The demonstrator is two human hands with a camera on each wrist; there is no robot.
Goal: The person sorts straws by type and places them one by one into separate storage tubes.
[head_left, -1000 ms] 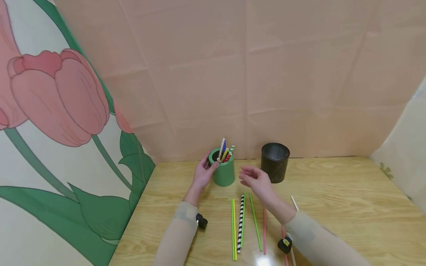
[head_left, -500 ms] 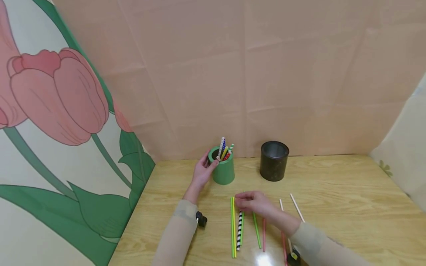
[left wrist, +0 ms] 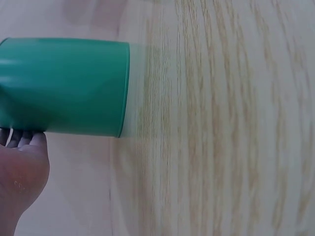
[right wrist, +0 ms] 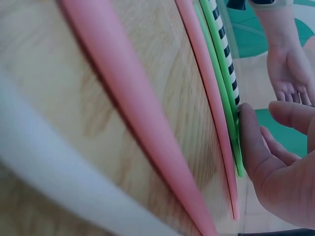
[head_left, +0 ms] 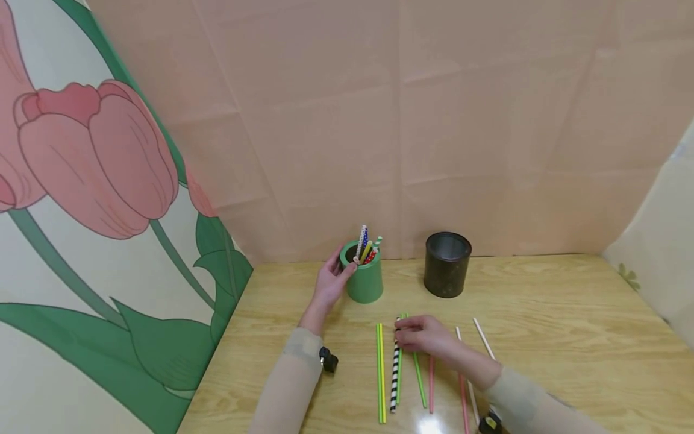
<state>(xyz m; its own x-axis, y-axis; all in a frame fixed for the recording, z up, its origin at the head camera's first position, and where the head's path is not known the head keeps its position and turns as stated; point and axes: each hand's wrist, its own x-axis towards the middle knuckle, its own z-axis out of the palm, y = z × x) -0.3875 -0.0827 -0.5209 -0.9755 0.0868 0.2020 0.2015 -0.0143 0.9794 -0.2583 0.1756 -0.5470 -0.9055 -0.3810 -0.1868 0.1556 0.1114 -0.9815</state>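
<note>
In the head view my left hand [head_left: 332,280] grips the green round pen cup [head_left: 365,284] near its rim, thumb at the front. Several patterned sticks [head_left: 366,247] stand in the cup: dotted, yellow, red and green-striped. My right hand [head_left: 425,334] reaches over the row of straws, fingertips at the far part of a black-and-white striped straw [head_left: 394,386]. From the right wrist, one digit [right wrist: 250,140] covers the end of that striped straw, and a gap shows between it and the digit above. A green straw [right wrist: 224,73] lies right alongside.
A black round cup [head_left: 447,265] stands at the back. Left of the striped straw lie a green straw [head_left: 379,386] and a yellow straw [head_left: 383,392]. Further right are another green straw [head_left: 420,380], pink straws [head_left: 431,386] and white straws [head_left: 484,337].
My right hand came down from beside the green cup to the straws, then shifted slightly right. The striped straw has shifted a little right. My left hand stays on the cup.
</note>
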